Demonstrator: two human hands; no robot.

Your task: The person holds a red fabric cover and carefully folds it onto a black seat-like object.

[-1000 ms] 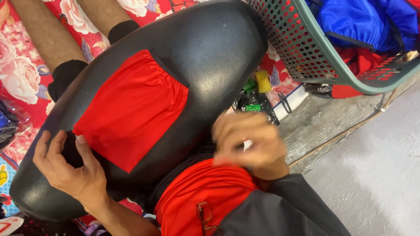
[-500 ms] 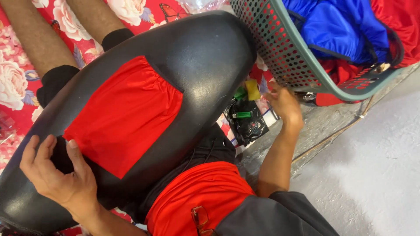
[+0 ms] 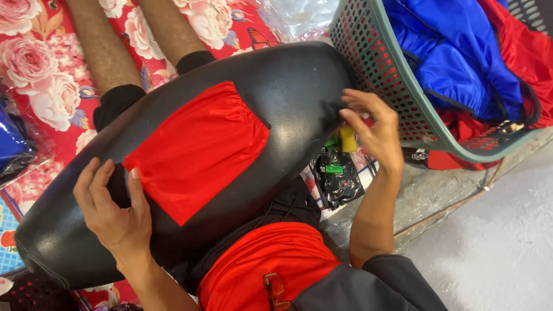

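**Both hands on the black and red seat cover**

We see a large black seat cover (image 3: 288, 98) with a red fabric panel (image 3: 199, 155) lying across our lap, running from the near left up toward the far right. Our left hand (image 3: 112, 210) rests flat on its near left end, fingers spread wide over the black surface and the thumb touching the edge of the red panel; it grips nothing that we can make out. Our right hand (image 3: 371, 132) is at the far right end of the cover, fingers curled narrow and pinching a small yellow piece (image 3: 347, 139) right against the black edge. Whether the fingers also pinch the cover itself, we cannot tell.

Just below that hand lies a crumpled black plastic bag (image 3: 340, 181) with a small green item (image 3: 334, 169) on it. A green perforated basket (image 3: 397, 98) stands at the far right, just beside the right hand, filled with blue cloth (image 3: 455, 57) and red cloth (image 3: 518, 52). A red floral mat (image 3: 34, 63) covers the floor on the left, and bare grey concrete floor (image 3: 495, 230) shows on the near right
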